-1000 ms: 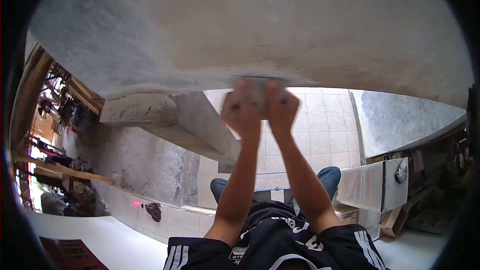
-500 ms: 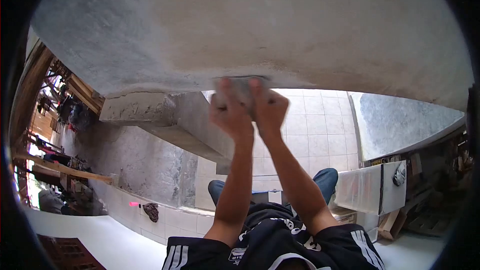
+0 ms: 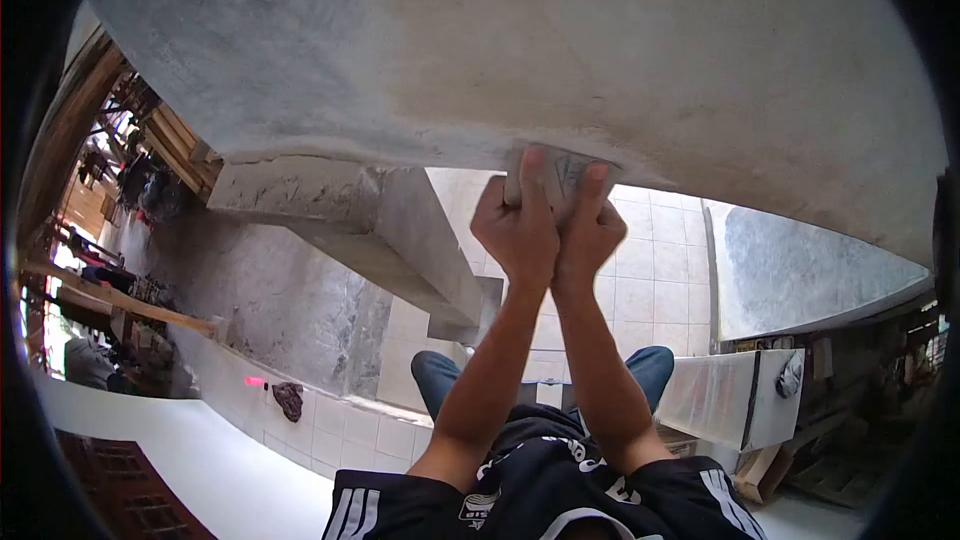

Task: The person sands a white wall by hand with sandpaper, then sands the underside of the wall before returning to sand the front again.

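Both of my hands grip one flat grey block with dark marks on its face [image 3: 566, 172], its top edge against the lower part of a grey plastered wall [image 3: 640, 60]. My left hand [image 3: 520, 230] is closed on the block's left side, thumb up along its face. On the other side my right hand [image 3: 592, 235] is closed too, its thumb pressed on the face near the right corner. The wrists are close together, and the fingers behind the block are hidden. Brownish patches show on the wall around the block.
A rough concrete beam [image 3: 300, 190] juts out left of my hands. White floor tiles [image 3: 650, 270] lie below. To the right stand a translucent plastic-sided box [image 3: 710, 400] and a grey slab [image 3: 800, 270]. A dark crumpled cloth [image 3: 288, 401] lies lower left.
Both hands have slid to the right along the wall's lower edge with the block, which is now tilted. The view has shifted slightly.
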{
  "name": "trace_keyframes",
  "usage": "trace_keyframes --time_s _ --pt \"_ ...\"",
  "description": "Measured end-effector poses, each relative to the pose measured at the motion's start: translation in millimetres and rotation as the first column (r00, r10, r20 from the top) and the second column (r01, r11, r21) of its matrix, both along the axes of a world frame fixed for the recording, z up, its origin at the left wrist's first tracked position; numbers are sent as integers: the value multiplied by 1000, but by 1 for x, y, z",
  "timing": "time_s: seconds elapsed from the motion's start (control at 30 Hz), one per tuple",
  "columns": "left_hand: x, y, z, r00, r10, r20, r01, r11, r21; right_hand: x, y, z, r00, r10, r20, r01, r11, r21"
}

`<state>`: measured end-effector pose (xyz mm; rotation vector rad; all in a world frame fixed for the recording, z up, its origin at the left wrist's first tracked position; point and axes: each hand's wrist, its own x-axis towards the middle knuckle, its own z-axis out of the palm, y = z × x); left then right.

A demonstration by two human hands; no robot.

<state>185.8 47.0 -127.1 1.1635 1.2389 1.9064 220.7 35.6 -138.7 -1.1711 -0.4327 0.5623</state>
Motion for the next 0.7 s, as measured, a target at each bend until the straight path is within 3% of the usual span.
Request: trace_keyframes --time_s 0.03,0.1,0.13,0.23,0.27,0.3,0.37,0.43,0.47,0.5,0.57,0.63,0.67,0.7 --pt "-9 5 1 999 14 -30 -13 999 37 -3 -1 -1 999 39 -3 -39 997 -74" --pt "-37 18 13 983 178 -47 -183 971 -153 -17 21 -10 952 225 207 -191 966 -172" --pt "-35 23 24 950 81 302 -90 996 14 -27 25 -4 943 218 252 -193 974 -121" --pt "-28 15 19 989 141 47 -132 979 -156 -11 15 2 949 139 282 -99 983 -154" --pt "-9 7 24 985 129 118 -109 981 -162 -4 11 0 988 79 129 -67 993 -95" --pt "0 11 5 996 92 14 -92 995 -26 5 6 -6 991 14 136 -12 1000 -17" --pt "2 2 6 991 -85 99 87 996 -11 -6 2 12 995 -59 -77 68 991 114" --pt "-23 5 5 996 -46 -83 49 998 37 -13 10 6 978 -13 -207 39 992 122" --pt "-34 9 5 985 -33 -171 45 997 66 -12 4 7 998 31 -52 -35 997 -76" --pt "-40 17 0 992 48 -116 -38 996 85 -17 8 5 996 91 -6 -91 988 -128" --pt "-47 13 15 990 4 141 4 998 -57 -23 12 11 974 201 102 -188 974 -126" --pt "-29 8 7 999 -7 49 13 992 -124 -1 8 5 958 105 268 -50 978 -204" --pt "-19 6 1 1000 -2 5 2 987 -158 10 3 -1 978 29 206 -4 993 -121" --pt "-4 5 -6 1000 -14 7 15 999 -44 15 1 -6 989 -39 139 46 998 -45"
